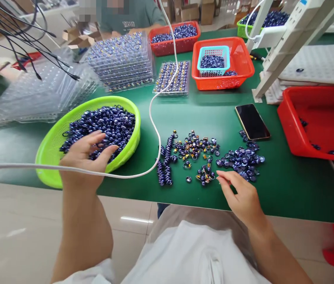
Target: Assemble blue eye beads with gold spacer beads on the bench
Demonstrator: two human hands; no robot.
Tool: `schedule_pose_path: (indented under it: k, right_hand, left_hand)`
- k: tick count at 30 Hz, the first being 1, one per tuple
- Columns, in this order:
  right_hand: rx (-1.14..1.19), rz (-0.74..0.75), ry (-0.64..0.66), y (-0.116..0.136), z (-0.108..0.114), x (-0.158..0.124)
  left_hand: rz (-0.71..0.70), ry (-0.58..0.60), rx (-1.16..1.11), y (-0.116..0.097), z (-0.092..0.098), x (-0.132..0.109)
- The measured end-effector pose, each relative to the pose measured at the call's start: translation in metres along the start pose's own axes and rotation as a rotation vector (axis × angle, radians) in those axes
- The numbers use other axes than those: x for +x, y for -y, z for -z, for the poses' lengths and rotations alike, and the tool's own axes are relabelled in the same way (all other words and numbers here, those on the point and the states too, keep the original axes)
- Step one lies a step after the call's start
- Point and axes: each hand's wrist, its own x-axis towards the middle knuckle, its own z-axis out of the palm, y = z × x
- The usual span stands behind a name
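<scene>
My left hand point(86, 159) is over the near side of a lime-green basket point(44, 152), thumb and fingers apart. Heaped in that basket are small shiny dark-blue ring-shaped pieces point(116, 122). My right hand point(242, 195) is closed in a pinch beside a small cluster of blue and gold pieces point(205, 175); whatever lies between its fingertips is too small to make out. Rows of stacked dark-blue rings point(167, 157) lie between the basket and the cluster. Behind the cluster is a looser blue-and-gold pile point(195, 146), and to its right a heap of flat, round blue pieces point(242, 161).
A white cable point(152, 114) loops across the table and in front of my left wrist. A phone point(252, 121), a red bin point(291, 130) and a metal post point(276, 59) stand right. Clear trays point(122, 63) are stacked behind the basket; a person point(131, 19) sits opposite.
</scene>
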Motion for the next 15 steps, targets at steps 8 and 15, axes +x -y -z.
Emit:
schedule_pose_path:
  k: [8,15]
  right_hand:
    - [-0.152,0.055,0.102,-0.003,-0.008,0.004]
    - [-0.152,0.051,0.082,-0.009,-0.011,0.004]
  left_hand:
    - [-0.222,0.07,-0.075,-0.048,-0.041,-0.034]
    - [-0.419,0.454,-0.394,-0.11,-0.095,-0.102]
